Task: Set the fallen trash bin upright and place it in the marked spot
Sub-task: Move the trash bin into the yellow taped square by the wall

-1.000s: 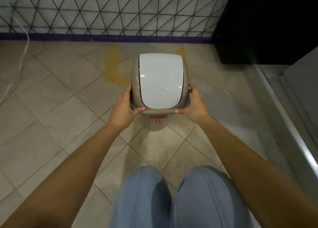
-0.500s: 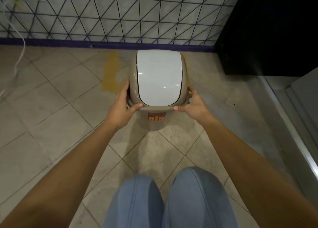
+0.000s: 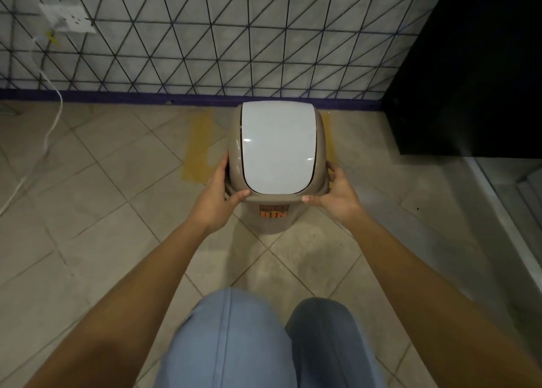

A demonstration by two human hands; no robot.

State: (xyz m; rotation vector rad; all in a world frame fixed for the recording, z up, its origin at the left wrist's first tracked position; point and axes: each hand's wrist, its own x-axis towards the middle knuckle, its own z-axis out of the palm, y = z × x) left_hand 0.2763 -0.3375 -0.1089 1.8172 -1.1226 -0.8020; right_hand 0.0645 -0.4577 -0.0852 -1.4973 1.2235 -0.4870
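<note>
The upright trash bin (image 3: pixel 277 164) sits between both hands' fingers: left hand (image 3: pixel 218 194) and right hand (image 3: pixel 337 195) clasp its rim (thumbs on top).

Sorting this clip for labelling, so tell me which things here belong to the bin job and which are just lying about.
Job: beige plastic trash bin with white swing lid; yellow floor marking; left hand; right hand.

Lying about: white wall socket; white cable; black cabinet.

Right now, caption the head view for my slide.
Left hand and right hand hold the upright beige plastic trash bin between yellow floor markings.
</note>
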